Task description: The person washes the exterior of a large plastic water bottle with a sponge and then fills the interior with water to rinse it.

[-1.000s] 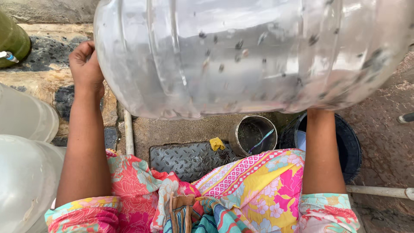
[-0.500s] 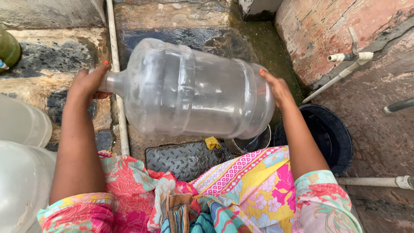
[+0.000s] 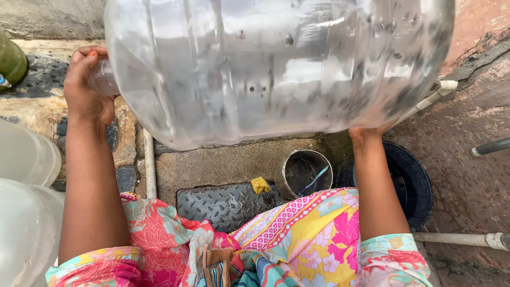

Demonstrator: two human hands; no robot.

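Note:
A large clear plastic water jug (image 3: 276, 64) lies on its side, lifted close to the camera, with dark specks on its inner wall. My left hand (image 3: 87, 87) is wrapped around its neck at the left. My right hand (image 3: 369, 132) presses under its base at the right, mostly hidden by the jug. Below it, on the ground, stand a small metal pot (image 3: 304, 172) with a blue-handled brush inside and a yellow sponge piece (image 3: 260, 185).
A diamond-pattern metal grate (image 3: 226, 202) lies by my knees. A black tub (image 3: 411, 186) sits at right, white pipes (image 3: 462, 239) run along the ground. Two pale plastic containers (image 3: 24, 159) stand at left, a green bottle (image 3: 10, 61) at far left.
The jug swung down and away half a second ago, then came back up close to the camera. Both hands kept their grip on neck and base.

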